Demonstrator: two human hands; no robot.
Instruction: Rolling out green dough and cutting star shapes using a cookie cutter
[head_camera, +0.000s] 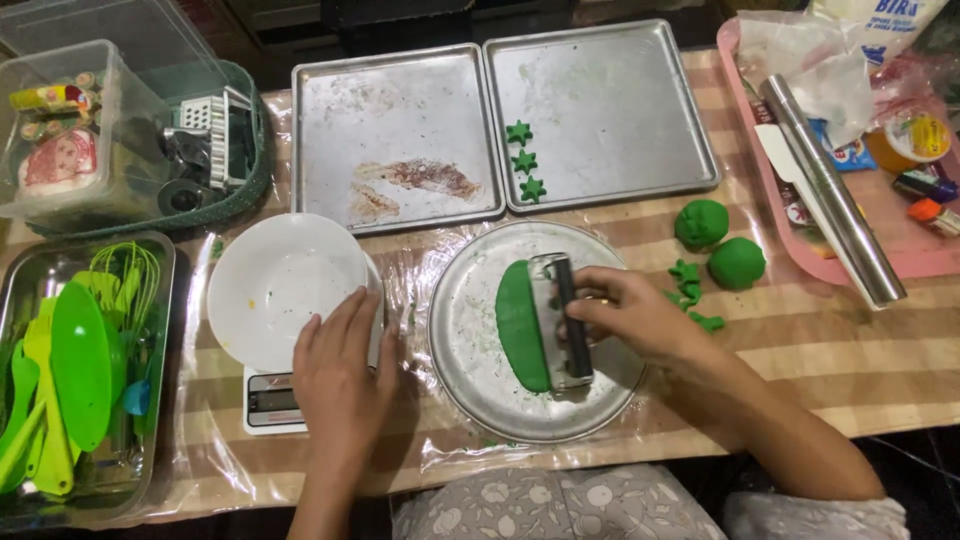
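Note:
My right hand (635, 315) grips the black handle of a metal bench scraper (560, 325) over a round metal plate (470, 370). Its blade stands against a flat half-round piece of green dough (520, 325) lying on the plate. Flat on the table lies my left hand (340, 375), fingers apart, touching the rim of a white bowl (275, 285) that sits on a small kitchen scale (268, 400). Three green dough stars (524, 160) lie in a column on the right baking tray (620, 110).
An empty stained baking tray (395, 135) lies at the back. Two green dough balls (720, 245) and dough scraps (690, 290) sit right of the plate. A steel rolling pin (830, 190) rests on a pink tray (900, 260). Green utensils (70, 380) fill a container at left.

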